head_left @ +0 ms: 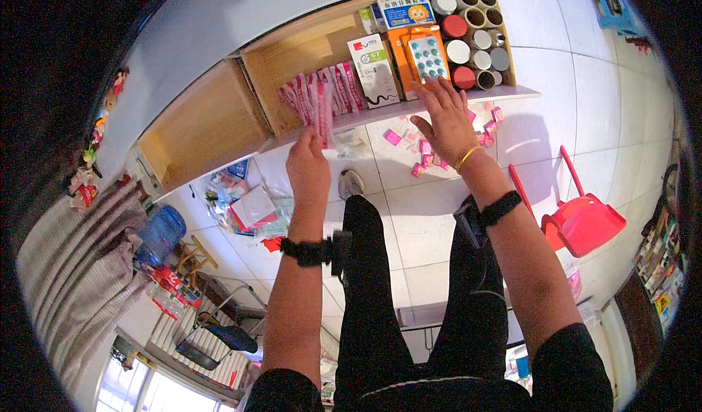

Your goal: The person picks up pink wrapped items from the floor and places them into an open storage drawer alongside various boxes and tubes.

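My left hand (308, 165) is closed on the lower end of a slim pink-and-white packet (319, 105), held up at the drawer's near edge. Behind it, similar pink packets (345, 89) stand in a row inside the wooden drawer (292, 46). My right hand (447, 119) is open, fingers spread, just below a blister pack (429, 57) of teal pills lying over an orange box (399, 50). Whether its fingertips touch the pack, I cannot tell. Between the two hands stands a white box (375, 70) with a red mark.
Several round tubes and bottles (459, 51) fill the drawer's right end, beside a blue-and-white box (406, 11). Small pink boxes (428, 152) lie scattered on the tiled floor. A red dustpan (583, 225) sits at right; a pile of packages (252, 207) lies at left.
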A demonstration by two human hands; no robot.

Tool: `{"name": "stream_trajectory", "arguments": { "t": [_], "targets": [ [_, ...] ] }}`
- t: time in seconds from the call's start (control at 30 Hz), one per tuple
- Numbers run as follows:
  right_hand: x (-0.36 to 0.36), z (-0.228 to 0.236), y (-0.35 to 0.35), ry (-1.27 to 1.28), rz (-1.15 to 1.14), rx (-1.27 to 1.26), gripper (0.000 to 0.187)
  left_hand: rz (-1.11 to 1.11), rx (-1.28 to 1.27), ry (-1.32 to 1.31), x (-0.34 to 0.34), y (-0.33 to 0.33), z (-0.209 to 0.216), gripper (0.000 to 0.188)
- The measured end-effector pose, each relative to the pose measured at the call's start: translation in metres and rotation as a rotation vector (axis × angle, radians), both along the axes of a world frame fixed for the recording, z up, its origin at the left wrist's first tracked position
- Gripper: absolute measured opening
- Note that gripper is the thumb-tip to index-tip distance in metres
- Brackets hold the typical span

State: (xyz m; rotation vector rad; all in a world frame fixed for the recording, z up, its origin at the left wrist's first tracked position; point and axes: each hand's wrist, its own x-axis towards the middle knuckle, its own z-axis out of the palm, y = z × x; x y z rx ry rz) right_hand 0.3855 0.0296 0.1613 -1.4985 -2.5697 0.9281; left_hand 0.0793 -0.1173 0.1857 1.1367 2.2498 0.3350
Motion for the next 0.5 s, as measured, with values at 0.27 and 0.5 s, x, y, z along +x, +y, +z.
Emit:
{"name": "stream_trajectory", "arguments": {
  "t": [0.27,0.5],
  "targets": [
    [-0.034,-0.016,-0.005,-0.338,0.132,-0.029,0.081,-0.094,-0.143,0.277,-0.081,0.049,-0.111,0.033],
    [0.016,-0.017,0.003,-0.468,0.178,-0.119,0.081,-0.131,-0.722,-0.128,-0.018,0.093,-0.146,0.072]
  ]
}}
